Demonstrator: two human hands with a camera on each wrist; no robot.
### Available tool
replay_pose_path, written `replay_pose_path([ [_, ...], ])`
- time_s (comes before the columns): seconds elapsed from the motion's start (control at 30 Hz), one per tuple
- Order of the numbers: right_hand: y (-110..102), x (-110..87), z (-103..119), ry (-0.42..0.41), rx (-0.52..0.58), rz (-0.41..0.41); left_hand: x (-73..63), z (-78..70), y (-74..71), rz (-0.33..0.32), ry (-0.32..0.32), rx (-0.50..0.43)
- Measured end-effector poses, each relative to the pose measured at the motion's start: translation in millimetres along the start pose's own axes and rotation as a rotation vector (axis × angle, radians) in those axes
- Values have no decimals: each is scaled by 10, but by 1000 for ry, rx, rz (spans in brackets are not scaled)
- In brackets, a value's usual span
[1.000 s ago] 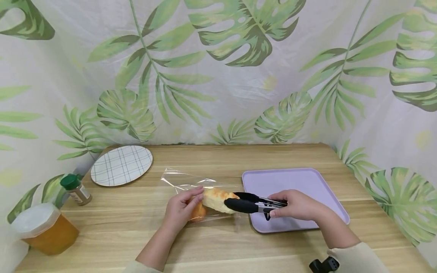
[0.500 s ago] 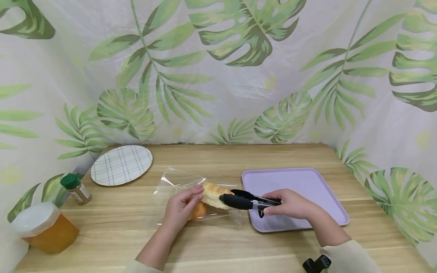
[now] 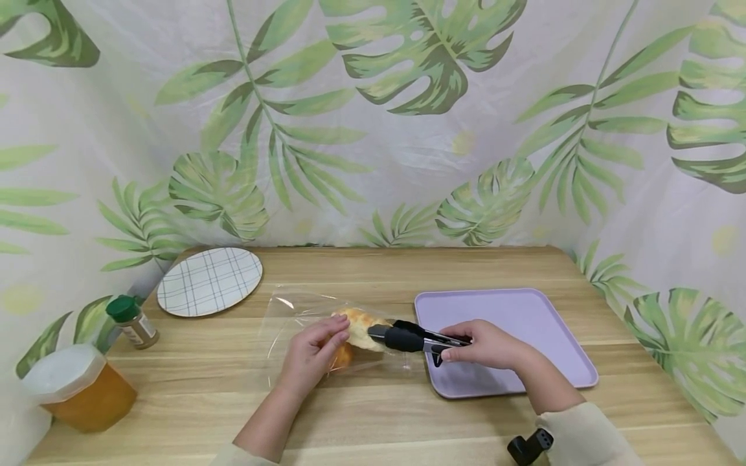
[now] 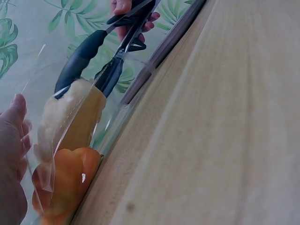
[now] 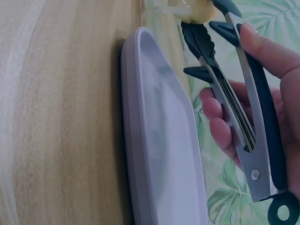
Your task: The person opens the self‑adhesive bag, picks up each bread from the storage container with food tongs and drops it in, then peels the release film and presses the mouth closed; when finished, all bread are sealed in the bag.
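My left hand pinches a clear plastic bag lying on the table. A pale bread piece with a browned top lies inside the bag, beside the left fingertips. Under it sits a rounded orange piece, also in the bag and partly hidden by the bread and hand in the head view. My right hand grips metal tongs with black heads. Those heads close on the bread's right end, inside the mouth of the bag.
A lilac tray lies under the right hand. At the left stand an oval checked plate, a green-capped spice jar and a white-lidded tub of amber contents. A leaf-print cloth hangs behind the table.
My right hand and the tongs have moved left, and the bread has shifted left, deeper into the bag. The left hand stays nearly in place. The bag's film has spread at its left side.
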State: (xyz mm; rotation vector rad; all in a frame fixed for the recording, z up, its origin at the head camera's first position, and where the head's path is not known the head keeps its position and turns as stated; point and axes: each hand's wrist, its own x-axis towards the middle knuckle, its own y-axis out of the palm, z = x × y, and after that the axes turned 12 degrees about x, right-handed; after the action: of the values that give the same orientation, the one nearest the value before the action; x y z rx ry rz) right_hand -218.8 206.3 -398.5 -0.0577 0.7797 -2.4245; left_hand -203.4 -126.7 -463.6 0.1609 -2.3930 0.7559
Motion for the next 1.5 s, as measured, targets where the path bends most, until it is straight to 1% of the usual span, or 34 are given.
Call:
replay_pose_path([
  [0.13, 7, 19, -4, 7, -24, -16, -1, 0, 0, -2, -9, 7],
  [0.33, 29, 60, -12, -18, -41, -32, 4, -3, -1, -23, 13, 14],
  [0.47, 25, 63, -29, -23, -3, -25, 7, -8, -3, -20, 25, 24],
  [0.57, 18, 55, -36, -12, 52, -7, 9, -15, -10, -14, 25, 29],
  [0.7, 17, 57, -37, -7, 88, 6, 13, -15, -17, -26, 40, 33],
  [0.87, 45, 112, -45, -24, 21, -27, 13, -15, -14, -31, 47, -5],
  [1.0, 76, 142, -13, -14, -20, -54, 10, -14, -10, -30, 55, -25],
  [1.07, 83, 153, 10, -11, -30, -67, 10, -11, -9, -33, 62, -16],
  [1.27, 96, 182, 71, 2, -68, -84, 15, -28, -27, -24, 46, 31],
  [1.5, 129, 225, 124, 18, -110, -85, 12, -30, -34, -10, 41, 33],
])
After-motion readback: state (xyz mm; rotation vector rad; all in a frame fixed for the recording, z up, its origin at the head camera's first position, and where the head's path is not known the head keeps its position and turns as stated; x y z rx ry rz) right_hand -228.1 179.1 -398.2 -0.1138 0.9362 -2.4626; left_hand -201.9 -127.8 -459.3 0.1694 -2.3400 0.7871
